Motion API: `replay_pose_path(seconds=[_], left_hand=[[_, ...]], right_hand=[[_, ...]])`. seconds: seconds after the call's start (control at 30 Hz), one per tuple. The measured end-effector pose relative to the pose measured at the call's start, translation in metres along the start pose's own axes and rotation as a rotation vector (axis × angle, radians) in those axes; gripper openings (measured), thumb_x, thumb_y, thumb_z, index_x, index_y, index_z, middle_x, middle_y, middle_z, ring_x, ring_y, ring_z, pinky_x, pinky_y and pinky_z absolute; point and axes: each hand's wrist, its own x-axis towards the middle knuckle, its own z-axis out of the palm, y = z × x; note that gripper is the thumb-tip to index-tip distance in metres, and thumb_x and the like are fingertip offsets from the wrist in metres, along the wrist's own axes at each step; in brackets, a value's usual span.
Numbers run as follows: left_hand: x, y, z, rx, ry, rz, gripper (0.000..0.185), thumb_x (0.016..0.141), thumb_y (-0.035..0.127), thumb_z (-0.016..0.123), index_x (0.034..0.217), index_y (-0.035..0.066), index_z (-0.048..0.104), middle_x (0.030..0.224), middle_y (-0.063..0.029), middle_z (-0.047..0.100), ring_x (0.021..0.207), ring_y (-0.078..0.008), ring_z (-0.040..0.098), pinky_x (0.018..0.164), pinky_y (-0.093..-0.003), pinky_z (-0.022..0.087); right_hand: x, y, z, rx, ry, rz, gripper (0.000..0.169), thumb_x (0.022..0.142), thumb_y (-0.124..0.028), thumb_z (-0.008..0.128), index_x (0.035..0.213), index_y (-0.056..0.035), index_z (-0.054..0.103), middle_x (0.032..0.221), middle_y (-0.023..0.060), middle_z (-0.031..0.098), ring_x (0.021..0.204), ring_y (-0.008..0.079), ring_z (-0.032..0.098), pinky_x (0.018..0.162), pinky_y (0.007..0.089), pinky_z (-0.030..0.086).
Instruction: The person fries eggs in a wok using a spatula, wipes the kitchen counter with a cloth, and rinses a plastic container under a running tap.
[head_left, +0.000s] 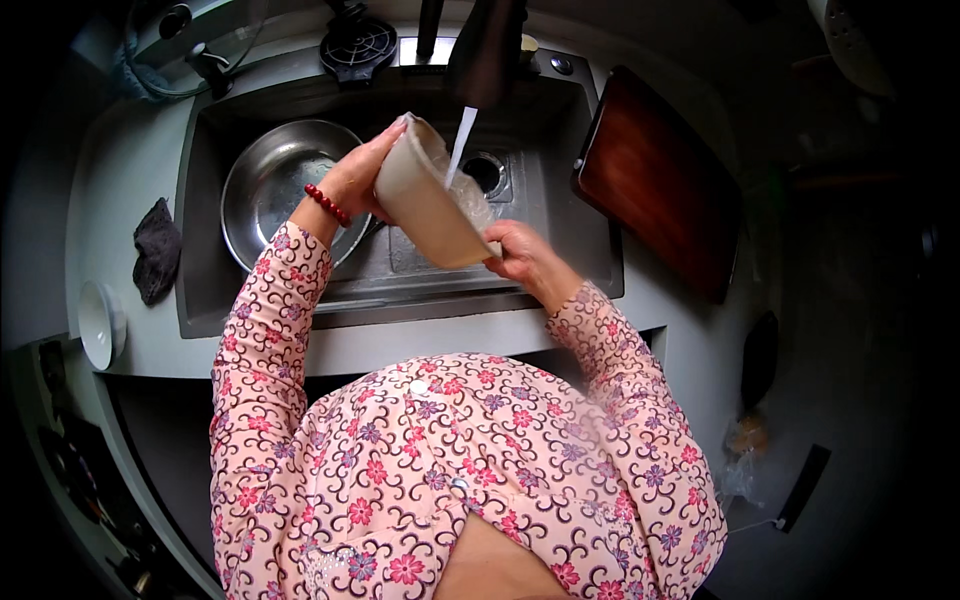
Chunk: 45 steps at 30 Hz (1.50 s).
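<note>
Over the sink (352, 300), a cream-coloured bowl (427, 214) is held tilted, its opening towards the upper right. My left hand (364, 176), with a red bead bracelet at the wrist, grips its upper left side. The rim at the lower right is pinched in my right hand (517, 251). A stream of water (461, 146) runs from the dark faucet (487, 60) at the bowl's open side, and water splashes there. Behind my left hand, a round metal pan (274, 187) lies in the sink. The drain (484, 174) shows beyond the bowl.
A reddish-brown board (660, 187) leans over the sink's right edge. On the counter at left are a dark grey cloth (157, 251) and a white bowl (101, 324). A black round rack-like piece (358, 49) and a small tap (208, 66) stand behind the sink.
</note>
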Motion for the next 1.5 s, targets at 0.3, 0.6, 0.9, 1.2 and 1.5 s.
replay_pose_path(seconds=[0.3, 0.6, 0.9, 1.2, 1.5], left_hand=[[-0.043, -0.056, -0.002, -0.235, -0.067, 0.052, 0.074, 0.087, 0.065, 0.03, 0.14, 0.014, 0.025, 0.138, -0.0157, 0.034, 0.122, -0.0389, 0.041, 0.085, -0.0633, 0.042], [-0.06, -0.096, 0.018, 0.842, 0.412, 0.711, 0.085, 0.07, 0.016, 0.062, 0.142, 0.004, 0.018, 0.127, -0.024, 0.037, 0.11, -0.0288, 0.049, 0.084, -0.035, 0.049], [-0.09, -0.059, 0.049, 1.21, 0.585, 0.883, 0.074, 0.068, 0.013, 0.063, 0.137, 0.019, 0.037, 0.121, -0.0279, 0.041, 0.105, -0.0448, 0.047, 0.094, -0.0448, 0.04], [-0.09, -0.057, 0.017, 1.645, 0.953, 0.969, 0.067, 0.067, -0.002, 0.061, 0.13, 0.018, 0.047, 0.128, -0.0191, 0.042, 0.114, -0.0353, 0.043, 0.09, -0.0455, 0.034], [-0.086, -0.039, -0.11, 1.233, 1.182, 0.864, 0.051, 0.076, -0.002, 0.045, 0.124, 0.014, 0.052, 0.124, -0.0182, 0.046, 0.111, -0.0367, 0.046, 0.095, -0.0437, 0.038]], right_hand=[[-0.006, -0.011, -0.009, -0.399, 0.04, -0.265, 0.026, 0.075, 0.002, 0.052, 0.102, 0.0025, 0.048, 0.082, 0.0136, 0.061, 0.054, 0.022, 0.061, 0.039, 0.0314, 0.052], [0.0, 0.017, 0.0, -0.357, 0.024, 0.041, 0.032, 0.075, 0.004, 0.048, 0.106, 0.0007, 0.047, 0.097, 0.0137, 0.056, 0.076, 0.0287, 0.062, 0.065, 0.0509, 0.055], [0.025, 0.033, 0.029, -0.311, -0.249, 0.124, 0.037, 0.08, 0.001, 0.046, 0.117, 0.0032, 0.044, 0.106, 0.0186, 0.053, 0.09, 0.0305, 0.06, 0.07, 0.0472, 0.056], [0.016, 0.033, 0.083, -0.35, -0.398, 0.183, 0.043, 0.083, -0.003, 0.051, 0.124, 0.0044, 0.038, 0.106, 0.0222, 0.052, 0.082, 0.0371, 0.06, 0.073, 0.0504, 0.054], [-0.007, -0.011, 0.041, -0.339, -0.109, -0.054, 0.02, 0.081, -0.001, 0.053, 0.1, 0.0017, 0.051, 0.088, 0.0157, 0.058, 0.072, 0.0256, 0.061, 0.063, 0.0381, 0.055]])
